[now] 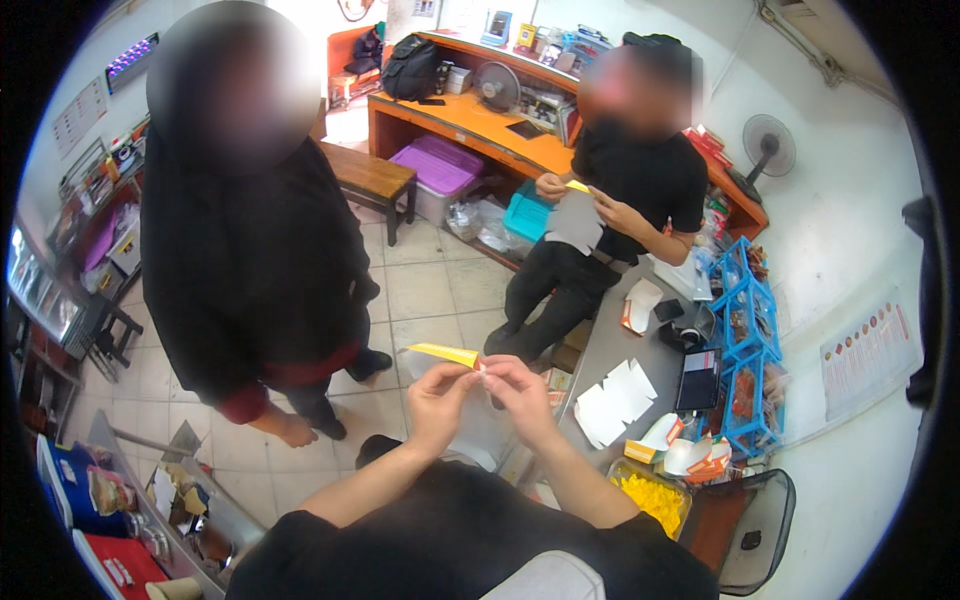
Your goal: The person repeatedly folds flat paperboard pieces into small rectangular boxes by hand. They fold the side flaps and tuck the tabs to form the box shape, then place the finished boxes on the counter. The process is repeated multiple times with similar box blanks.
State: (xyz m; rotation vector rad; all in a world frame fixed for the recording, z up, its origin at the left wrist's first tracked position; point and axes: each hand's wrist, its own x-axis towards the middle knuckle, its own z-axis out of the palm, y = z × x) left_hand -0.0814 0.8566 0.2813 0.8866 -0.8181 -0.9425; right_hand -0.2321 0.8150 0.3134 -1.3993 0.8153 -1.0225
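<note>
In front of my chest, my left hand [440, 402] and my right hand [520, 396] meet with fingertips pinched together. Between them is a piece of yellow card [444, 353] with a red and white end, seen nearly edge-on; it looks like part of a folding paper box. My left fingers hold it from below, and my right fingers pinch its right end. Most of the piece is hidden behind my hands. To the right, a white flat cut-out box blank [614, 402] lies on the grey table [590, 365], with orange-and-white paper boxes [697, 458] nearer me.
A person in black [250, 240] stands at the left. Another person [640, 170], seated across, holds a similar box blank [576, 222]. Blue baskets [750, 330] line the wall behind a phone [699, 380]. A tray of yellow pieces [652, 503] sits beside a mesh-backed chair [765, 530].
</note>
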